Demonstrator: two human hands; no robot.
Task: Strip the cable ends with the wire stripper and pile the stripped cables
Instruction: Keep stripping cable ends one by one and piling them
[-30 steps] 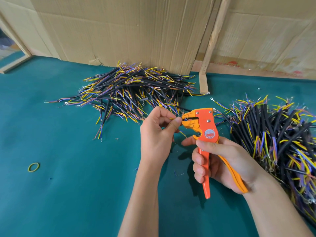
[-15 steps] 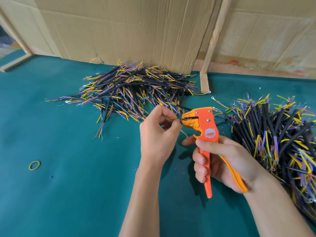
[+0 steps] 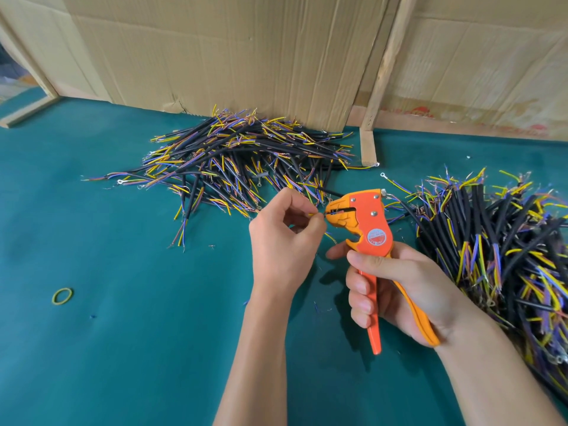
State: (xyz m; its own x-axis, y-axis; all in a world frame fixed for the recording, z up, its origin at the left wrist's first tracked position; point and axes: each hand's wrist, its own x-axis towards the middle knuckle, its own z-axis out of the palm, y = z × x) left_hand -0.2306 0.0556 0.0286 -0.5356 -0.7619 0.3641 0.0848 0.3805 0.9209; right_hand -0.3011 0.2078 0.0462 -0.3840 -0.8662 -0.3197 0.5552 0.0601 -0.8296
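My right hand (image 3: 396, 287) grips the handles of the orange wire stripper (image 3: 367, 222), its jaws pointing left. My left hand (image 3: 282, 238) pinches a thin yellow wire (image 3: 314, 214) of a cable at the mouth of the jaws. That cable's black body (image 3: 330, 191) runs back behind the tool's head. A pile of black cables with yellow, blue and purple ends (image 3: 246, 161) lies behind my hands by the cardboard. A second, denser heap of cables (image 3: 498, 250) lies at the right.
The green table cover (image 3: 138, 333) stretches across the front and left. A yellow rubber band (image 3: 62, 295) lies at the left. Cardboard sheets (image 3: 230, 50) and a wooden batten (image 3: 381, 75) stand along the back edge. Small insulation scraps lie near my hands.
My left hand has shifted slightly, bringing the yellow wire end up to the stripper's jaws. My right hand and the tool have barely moved.
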